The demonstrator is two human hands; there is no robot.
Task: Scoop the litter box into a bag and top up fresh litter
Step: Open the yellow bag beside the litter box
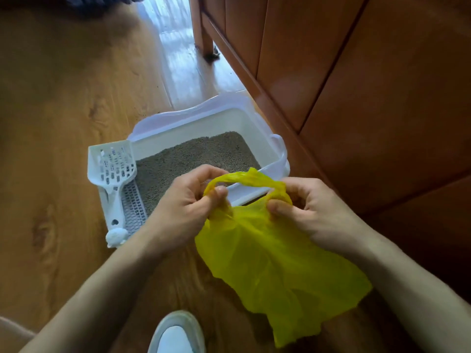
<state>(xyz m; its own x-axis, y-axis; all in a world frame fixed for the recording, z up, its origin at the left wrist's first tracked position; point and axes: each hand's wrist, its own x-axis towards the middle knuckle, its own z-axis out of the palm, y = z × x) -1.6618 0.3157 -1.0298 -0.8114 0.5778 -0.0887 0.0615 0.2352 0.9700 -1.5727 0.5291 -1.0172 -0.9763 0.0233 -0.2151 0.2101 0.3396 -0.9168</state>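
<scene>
**Litter box, scoop and yellow bag: floor-level holdings**

Litter box (257, 128): white plastic, pale translucent rim, on wooden floor (63, 110) just beside wooden cabinet (356, 72). Near wall partly hidden behind both hands and bag handles. Filled with grey-brown litter (193, 159), level, no clumps discernible at this sharpness. Slotted grille strip along left inner edge, lower end covered by left wrist.

Scoop (114, 171): white, slotted, resting on left rim of box, bowl away from wearer, handle toward wearer, hanging hole in handle. Small rounded white knob at handle end, form hard to make out.

Bag (275, 266): thin yellow plastic, vest-handle type, crumpled, hanging in front of box near wall. Contents not determinable through film. Lower tip near bottom frame edge.

Left hand (188, 202): fingers curled, thumb and fingertips pinching left handle loop of bag. Right hand (311, 205): closed likewise on right handle loop, fingertips tucked into gathered plastic. One handle strand stretched between the two hands.

Shoe (175, 332): white toe, cut off by bottom edge. Pale fabric at lower left corner, cut off, unidentifiable. Dark object at top left, cut off, unidentifiable. Small dark debris at foot of cabinet leg (207, 44). Bright glare on floor beyond box, surface detail washed out.

Markings: no legible brand, label or writing on box, scoop or bag.
</scene>
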